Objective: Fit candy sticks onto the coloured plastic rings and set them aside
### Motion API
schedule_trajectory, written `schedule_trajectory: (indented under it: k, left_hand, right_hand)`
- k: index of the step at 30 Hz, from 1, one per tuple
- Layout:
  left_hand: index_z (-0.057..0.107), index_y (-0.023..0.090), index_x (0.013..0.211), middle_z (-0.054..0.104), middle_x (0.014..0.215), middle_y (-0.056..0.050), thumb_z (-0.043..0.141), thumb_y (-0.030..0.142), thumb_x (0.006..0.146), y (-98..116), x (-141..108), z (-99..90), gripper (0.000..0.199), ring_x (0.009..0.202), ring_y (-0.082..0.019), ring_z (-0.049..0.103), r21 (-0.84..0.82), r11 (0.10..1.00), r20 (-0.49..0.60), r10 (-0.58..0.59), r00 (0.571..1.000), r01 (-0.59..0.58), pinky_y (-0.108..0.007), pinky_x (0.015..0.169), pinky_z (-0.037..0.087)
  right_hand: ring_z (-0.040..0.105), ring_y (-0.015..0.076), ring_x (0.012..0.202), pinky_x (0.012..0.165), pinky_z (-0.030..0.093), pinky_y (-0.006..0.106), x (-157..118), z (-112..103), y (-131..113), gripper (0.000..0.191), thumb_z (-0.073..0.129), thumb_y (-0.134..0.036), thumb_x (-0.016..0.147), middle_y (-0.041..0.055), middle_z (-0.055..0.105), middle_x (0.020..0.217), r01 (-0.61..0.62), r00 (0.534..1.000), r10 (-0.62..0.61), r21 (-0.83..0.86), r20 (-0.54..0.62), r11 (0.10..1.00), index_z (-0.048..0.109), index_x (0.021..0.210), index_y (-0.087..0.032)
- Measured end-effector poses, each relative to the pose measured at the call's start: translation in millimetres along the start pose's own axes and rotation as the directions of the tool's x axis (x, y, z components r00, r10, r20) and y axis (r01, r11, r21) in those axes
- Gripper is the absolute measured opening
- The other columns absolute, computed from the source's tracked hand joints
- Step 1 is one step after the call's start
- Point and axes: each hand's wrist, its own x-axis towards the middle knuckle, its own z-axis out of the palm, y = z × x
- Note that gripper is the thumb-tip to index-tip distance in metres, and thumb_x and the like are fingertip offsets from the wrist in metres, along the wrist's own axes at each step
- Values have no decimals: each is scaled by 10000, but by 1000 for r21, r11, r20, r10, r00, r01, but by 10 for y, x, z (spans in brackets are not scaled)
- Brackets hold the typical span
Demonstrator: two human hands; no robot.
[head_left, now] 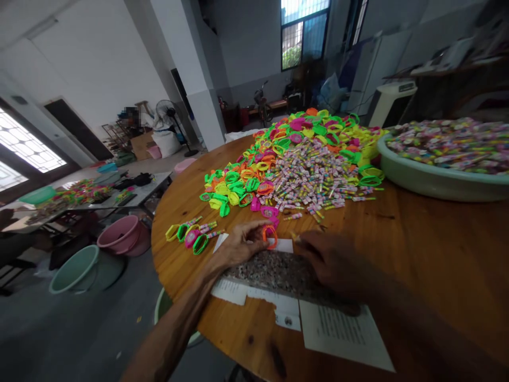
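On the round wooden table [417,254], an orange plastic ring [270,235] is pinched in the left hand [242,245] fingers above a speckled stone slab [274,273], while a small candy stick [295,237] is gripped by the right hand [332,260] fingers.

Daylight from windows [304,32]; edges warped, foreground dim, blurred.
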Motion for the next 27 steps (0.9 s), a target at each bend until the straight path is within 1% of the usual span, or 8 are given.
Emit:
schedule_trajectory:
  k: [2, 5, 11, 15, 17, 20, 24, 27]
  left_hand:
    - [579, 183, 1280, 677, 1009, -56, 640, 218, 838, -11, -30, 22, 448, 897, -189, 620, 90, 994, -9, 66, 998, -65, -281, 778, 475]
    - [555, 185, 1217, 664, 1084, -61, 577, 156, 855, -10, -105, 43, 363, 987, -194, 618, 194, 972, 2, 136, 991, -133, -292, 863, 474]
    - [517, 214, 1167, 638, 1120, -67, 481, 142, 889, 5, -262, 49, 289, 1007, -203, 606, 402, 897, -2, 200, 980, -183, -313, 890, 464]
    - [505, 222, 1101, 620, 1164, -75, 439, 104, 871, -5, -321, 63, 267, 1074, -204, 597, 433, 871, 7, 256, 967, -234, -315, 937, 453]
    - [499, 226, 1098, 616, 1204, -75, 474, 97, 838, 8, -350, 67, 292, 1075, -206, 603, 446, 865, 11, 249, 968, -228, -312, 939, 452]
    - [502, 226, 1096, 609, 1259, -79, 579, 183, 837, 20, -387, 78, 273, 1056, -216, 614, 464, 862, -18, 238, 971, -203, -316, 919, 457]
    - [551, 215, 961, 681, 1083, -70, 575, 322, 919, -51, -392, 96, 117, 937, -197, 646, 429, 885, -70, 230, 971, -179, -297, 821, 482]
    - [592, 218, 1083, 688, 1112, -71, 569, 329, 932, -105, -370, 63, 190, 991, -210, 647, 411, 900, -86, 200, 976, -148, -313, 863, 488]
  right_hand:
    - [560, 184, 745, 637, 306, 319, -148, 15, -155, 172, 406, -189, 939, 47, 618, 866, 45, 998, -46, 24, 39, 999, 576, 917, -205]
    - [571, 225, 761, 615, 284, 341, -280, 49, -274, 207, 453, -134, 874, 76, 613, 925, 64, 991, -58, -47, 122, 997, 591, 1008, -210]
    - [578, 199, 809, 662, 345, 326, -283, -13, -245, 183, 489, -126, 861, 67, 612, 975, 94, 980, -109, 93, 167, 991, 588, 990, -210]
    - [559, 186, 789, 660, 354, 311, -227, -45, -266, 129, 495, -250, 907, 75, 604, 948, 91, 988, -104, 113, 112, 989, 611, 941, -203]
    - [551, 192, 771, 639, 335, 316, -202, -51, -297, 136, 491, -216, 887, 82, 593, 923, 94, 990, -100, 61, 102, 994, 613, 945, -197]
    - [547, 194, 739, 603, 306, 317, -167, -57, -339, 221, 520, -97, 771, 80, 585, 907, 113, 977, -114, 16, 180, 994, 598, 957, -188]
    - [544, 198, 730, 598, 309, 318, -135, -33, -355, 339, 496, -25, 690, 88, 590, 943, 169, 961, -150, -67, 231, 983, 593, 975, -182]
    - [534, 211, 751, 625, 330, 334, -99, -26, -333, 268, 477, -45, 721, 91, 575, 952, 209, 962, -177, -148, 208, 967, 600, 908, -191]
